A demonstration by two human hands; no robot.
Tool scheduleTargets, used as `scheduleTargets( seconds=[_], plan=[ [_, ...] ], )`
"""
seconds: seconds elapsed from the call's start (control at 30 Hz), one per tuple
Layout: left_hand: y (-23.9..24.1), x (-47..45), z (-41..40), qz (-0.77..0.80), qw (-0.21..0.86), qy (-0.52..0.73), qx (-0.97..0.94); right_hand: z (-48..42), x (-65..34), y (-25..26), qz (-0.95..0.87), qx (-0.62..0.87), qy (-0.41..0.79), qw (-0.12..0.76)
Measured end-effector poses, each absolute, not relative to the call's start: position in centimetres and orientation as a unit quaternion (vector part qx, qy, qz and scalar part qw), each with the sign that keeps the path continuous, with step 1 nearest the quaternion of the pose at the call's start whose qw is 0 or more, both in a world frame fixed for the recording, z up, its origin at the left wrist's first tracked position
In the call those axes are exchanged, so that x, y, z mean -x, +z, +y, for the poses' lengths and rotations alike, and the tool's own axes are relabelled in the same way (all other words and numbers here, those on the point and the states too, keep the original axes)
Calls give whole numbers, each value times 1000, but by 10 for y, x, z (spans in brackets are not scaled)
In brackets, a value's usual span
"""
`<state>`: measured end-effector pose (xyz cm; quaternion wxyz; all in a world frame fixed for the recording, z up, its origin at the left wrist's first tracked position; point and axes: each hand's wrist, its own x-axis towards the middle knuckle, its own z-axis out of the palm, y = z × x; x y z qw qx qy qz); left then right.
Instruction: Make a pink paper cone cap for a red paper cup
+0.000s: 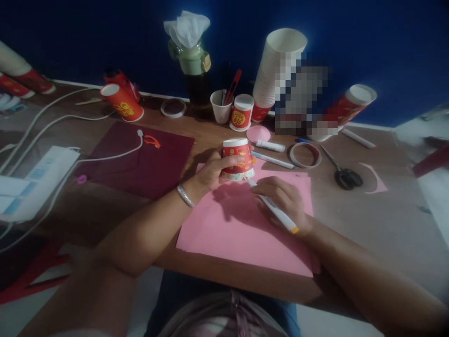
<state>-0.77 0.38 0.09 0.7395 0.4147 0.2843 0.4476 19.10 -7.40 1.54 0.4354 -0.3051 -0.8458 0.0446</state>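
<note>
My left hand (pixel 211 168) is wrapped around a red paper cup (pixel 235 157) that stands upside down above the pink paper (pixel 224 224). Small drawn marks run along the white band at the cup's lower rim. In my right hand (pixel 280 201) is a white marker (pixel 279 214) with a yellow-orange end towards the wrist. Its tip points at the lower right of the cup's band; whether it touches cannot be made out. An orange bit, perhaps a marker cap, shows at the cup's right side by my left fingertips.
Scissors (pixel 345 177), a tape roll (pixel 305 155) and markers (pixel 271 159) lie to the right. Along the wall stand a tall cup stack (pixel 277 61), another red cup (pixel 241 112) and a jar (pixel 196 84) with tissue. At left are white cables, a power strip (pixel 38 182) and dark red paper (pixel 140 159).
</note>
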Motion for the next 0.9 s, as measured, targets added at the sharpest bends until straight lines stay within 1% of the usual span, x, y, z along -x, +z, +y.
scheduleTargets(
  seconds=[0.9],
  plan=[
    [3, 8, 4, 296, 749, 428, -410, -75, -190, 18, -852, 294, 48, 431]
  ],
)
